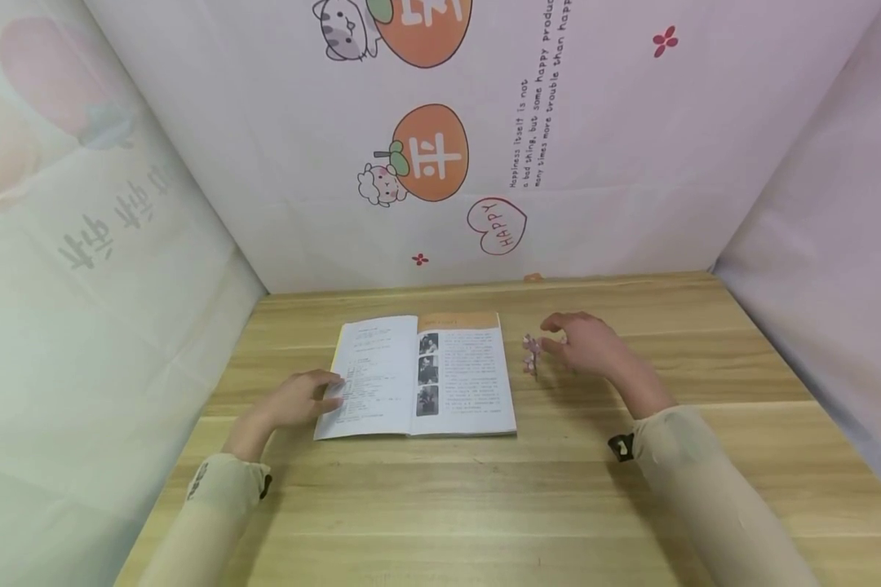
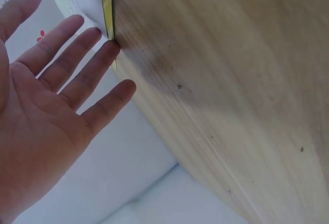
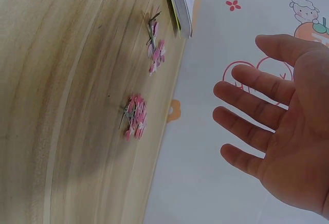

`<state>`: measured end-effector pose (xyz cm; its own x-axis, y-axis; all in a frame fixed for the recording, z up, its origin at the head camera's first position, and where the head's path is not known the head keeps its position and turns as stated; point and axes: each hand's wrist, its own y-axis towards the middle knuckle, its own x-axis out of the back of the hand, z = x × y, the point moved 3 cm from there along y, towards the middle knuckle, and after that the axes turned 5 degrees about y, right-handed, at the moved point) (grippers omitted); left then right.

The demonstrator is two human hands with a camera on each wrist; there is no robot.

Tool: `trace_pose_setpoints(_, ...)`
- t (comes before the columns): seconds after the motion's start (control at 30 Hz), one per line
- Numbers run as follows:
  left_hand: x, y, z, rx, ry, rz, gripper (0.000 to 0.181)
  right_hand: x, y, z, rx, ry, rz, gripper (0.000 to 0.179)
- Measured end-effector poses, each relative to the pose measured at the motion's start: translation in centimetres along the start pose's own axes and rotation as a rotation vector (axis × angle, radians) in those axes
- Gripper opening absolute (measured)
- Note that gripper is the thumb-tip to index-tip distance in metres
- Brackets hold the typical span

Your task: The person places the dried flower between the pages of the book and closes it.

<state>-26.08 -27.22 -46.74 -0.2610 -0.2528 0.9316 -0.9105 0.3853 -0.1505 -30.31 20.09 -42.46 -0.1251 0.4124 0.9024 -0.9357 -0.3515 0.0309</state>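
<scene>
An open book (image 1: 466, 379) lies flat on the table, with printed text on both pages and small photos down the right one. My left hand (image 1: 297, 399) is at the book's left edge, its fingertips overlapping the page. In the left wrist view its fingers (image 2: 85, 77) are spread, close to the yellow-edged cover. To the right of the book lies a small pink flower sprig (image 1: 532, 346). My right hand (image 1: 591, 346) hovers beside it, holding nothing. Two sprigs show in the right wrist view: a looser one (image 3: 155, 52) near the book and a denser pink cluster (image 3: 135, 117).
The wood-grain table (image 1: 440, 505) meets a white printed cloth (image 1: 602, 163) at the back. More cloth hangs at the left (image 1: 117, 269) and right sides. A dark wrist strap (image 1: 621, 447) shows at the right sleeve.
</scene>
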Motion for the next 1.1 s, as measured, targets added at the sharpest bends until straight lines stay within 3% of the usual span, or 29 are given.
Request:
trace_pose_setpoints(0.17,0.0,-0.2,-0.1,-0.015,0.016,0.006,0.046,0.0,-0.1,0.0,0.003,-0.001,0.001,0.042)
trace_pose_setpoints(0.67,-0.7,-1.0,0.1,-0.042,0.052,0.013,0.062,-0.2,-0.3,-0.1,0.023,0.0,0.016,0.042)
trace_pose_setpoints(0.9,-0.8,-1.3,0.1,-0.005,0.029,0.038,0.075,-0.3,-0.4,-0.3,0.023,-0.005,0.02,0.043)
trace_pose_setpoints(1.1,-0.9,-1.4,0.1,-0.013,0.048,0.041,0.084,-0.4,-0.5,-0.4,0.017,-0.013,0.02,0.04)
